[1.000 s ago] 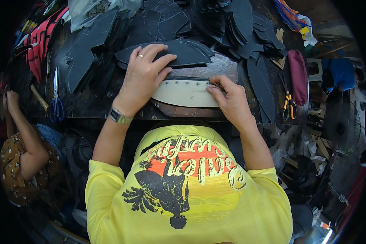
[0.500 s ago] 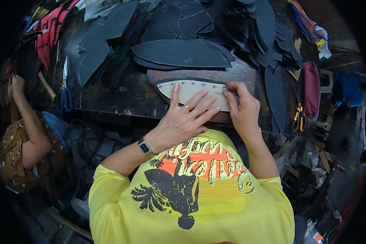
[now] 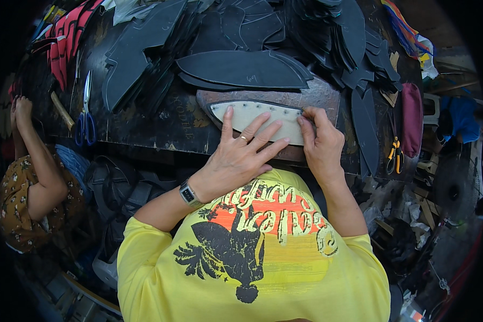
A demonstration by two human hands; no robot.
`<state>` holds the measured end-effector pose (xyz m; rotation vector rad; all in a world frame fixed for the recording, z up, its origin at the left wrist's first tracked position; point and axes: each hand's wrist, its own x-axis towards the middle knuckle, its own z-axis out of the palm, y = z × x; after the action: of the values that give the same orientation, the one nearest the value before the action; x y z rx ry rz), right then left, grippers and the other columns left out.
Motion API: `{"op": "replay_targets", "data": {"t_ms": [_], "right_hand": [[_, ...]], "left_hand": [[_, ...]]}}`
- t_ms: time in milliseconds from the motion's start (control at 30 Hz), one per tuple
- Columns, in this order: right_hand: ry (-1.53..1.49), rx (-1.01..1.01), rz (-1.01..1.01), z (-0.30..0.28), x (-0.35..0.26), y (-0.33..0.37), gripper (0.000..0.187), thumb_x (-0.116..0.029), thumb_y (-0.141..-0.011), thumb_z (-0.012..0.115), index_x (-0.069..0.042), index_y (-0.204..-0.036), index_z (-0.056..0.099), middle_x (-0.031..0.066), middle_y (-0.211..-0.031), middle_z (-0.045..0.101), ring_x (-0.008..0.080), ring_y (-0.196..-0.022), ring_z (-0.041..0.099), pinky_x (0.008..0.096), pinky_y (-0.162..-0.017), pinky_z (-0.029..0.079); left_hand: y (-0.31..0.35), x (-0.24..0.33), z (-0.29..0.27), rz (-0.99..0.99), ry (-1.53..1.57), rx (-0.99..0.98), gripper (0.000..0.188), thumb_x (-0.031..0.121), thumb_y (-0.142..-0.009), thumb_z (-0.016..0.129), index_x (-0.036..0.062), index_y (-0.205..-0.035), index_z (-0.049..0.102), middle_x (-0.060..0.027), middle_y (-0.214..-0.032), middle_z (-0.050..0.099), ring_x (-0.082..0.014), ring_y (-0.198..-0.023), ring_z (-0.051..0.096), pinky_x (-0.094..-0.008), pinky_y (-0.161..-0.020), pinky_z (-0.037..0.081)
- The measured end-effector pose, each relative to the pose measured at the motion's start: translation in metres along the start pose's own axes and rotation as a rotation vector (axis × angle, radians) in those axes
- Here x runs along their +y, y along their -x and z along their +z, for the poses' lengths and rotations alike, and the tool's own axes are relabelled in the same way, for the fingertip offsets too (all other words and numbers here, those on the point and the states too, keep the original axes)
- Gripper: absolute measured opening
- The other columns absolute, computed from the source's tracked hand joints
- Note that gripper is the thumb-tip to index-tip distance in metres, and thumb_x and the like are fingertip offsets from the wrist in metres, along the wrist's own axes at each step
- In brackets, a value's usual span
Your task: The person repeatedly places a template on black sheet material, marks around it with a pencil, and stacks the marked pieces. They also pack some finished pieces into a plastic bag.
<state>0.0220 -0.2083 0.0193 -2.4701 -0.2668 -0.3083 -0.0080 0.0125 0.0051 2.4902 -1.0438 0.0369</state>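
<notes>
Fingers [image 3: 228,121] of the left hand [image 3: 233,155] are spread apart and laid over a pale panel [image 3: 291,127], resting on it rather than gripping it. At the panel's right end, the thumb and forefinger of the right hand [image 3: 326,134] are bent and drawn close together at the upper corner; I cannot tell whether anything is pinched between their tips.

Just above the middle of the frame, the panel lies with its long axis running left to right, its upper edge dipping slightly toward the right. It narrows to a tip at the left, and dark dots line its upper edge. Beneath the left fingers and leftward from the right fingertips, it has both hands touching it; the right is nearer the wide end, the left nearer the tip.

Under the panel is a worn brown slab [image 3: 323,96]. Just above it lie curved black pieces [image 3: 247,70]. Blue-handled scissors [image 3: 85,121] rest on the table [image 3: 155,134] at left; yellow-handled snips [image 3: 395,155] lie at right.
</notes>
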Motion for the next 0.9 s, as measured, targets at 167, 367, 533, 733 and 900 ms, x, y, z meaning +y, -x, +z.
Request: {"op": "replay_targets", "data": {"t_ms": [167, 367, 533, 733, 900], "right_hand": [[-0.003, 0.005, -0.01, 0.0, 0.0, 0.0, 0.013, -0.009, -0.094, 0.07, -0.006, -0.103, 0.062, 0.0132, -0.088, 0.072, 0.0329, -0.077, 0.072, 0.0392, -0.065, 0.055], [-0.071, -0.028, 0.041, -0.001, 0.002, 0.0, 0.015, -0.009, -0.093, 0.071, -0.005, -0.105, 0.063, 0.0152, -0.09, 0.072, 0.0336, -0.08, 0.073, 0.0391, -0.067, 0.056], [-0.213, -0.092, 0.125, -0.022, 0.007, 0.002, 0.021, -0.009, -0.092, 0.074, -0.003, -0.108, 0.062, 0.0134, -0.082, 0.068, 0.0239, -0.07, 0.067, 0.0331, -0.063, 0.052], [-0.404, -0.196, 0.453, -0.04, 0.015, 0.018, 0.023, -0.005, -0.09, 0.076, 0.002, -0.109, 0.065, -0.0004, -0.088, 0.066, 0.0043, -0.074, 0.054, 0.0209, -0.069, 0.047], [-0.374, -0.147, 0.408, -0.035, 0.015, 0.021, 0.02, -0.005, -0.09, 0.076, 0.002, -0.106, 0.066, -0.0003, -0.085, 0.065, 0.0044, -0.073, 0.053, 0.0215, -0.067, 0.048]], "left_hand": [[0.009, -0.001, -0.006, -0.038, 0.017, -0.015, 0.071, 0.038, -0.084, 0.078, 0.0219, -0.148, 0.052, -0.0073, -0.159, 0.038, -0.0281, -0.153, 0.027, -0.0788, -0.115, 0.013], [0.009, 0.001, -0.011, -0.063, 0.026, -0.081, 0.073, 0.034, -0.085, 0.077, 0.0239, -0.152, 0.049, -0.0047, -0.164, 0.034, -0.0272, -0.155, 0.025, -0.0781, -0.116, 0.011], [0.007, 0.003, -0.02, -0.089, 0.011, -0.173, 0.074, 0.036, -0.088, 0.075, 0.0287, -0.155, 0.045, -0.0024, -0.166, 0.031, -0.0258, -0.156, 0.023, -0.0766, -0.118, 0.007], [0.005, 0.005, -0.021, -0.112, -0.013, -0.205, 0.073, 0.035, -0.088, 0.075, 0.0305, -0.155, 0.045, -0.002, -0.166, 0.031, -0.0261, -0.156, 0.023, -0.0764, -0.118, 0.008], [0.005, 0.007, -0.02, -0.118, -0.009, -0.186, 0.075, 0.033, -0.086, 0.077, 0.0298, -0.154, 0.047, -0.0025, -0.166, 0.032, -0.0267, -0.155, 0.025, -0.075, -0.119, 0.006]]}}
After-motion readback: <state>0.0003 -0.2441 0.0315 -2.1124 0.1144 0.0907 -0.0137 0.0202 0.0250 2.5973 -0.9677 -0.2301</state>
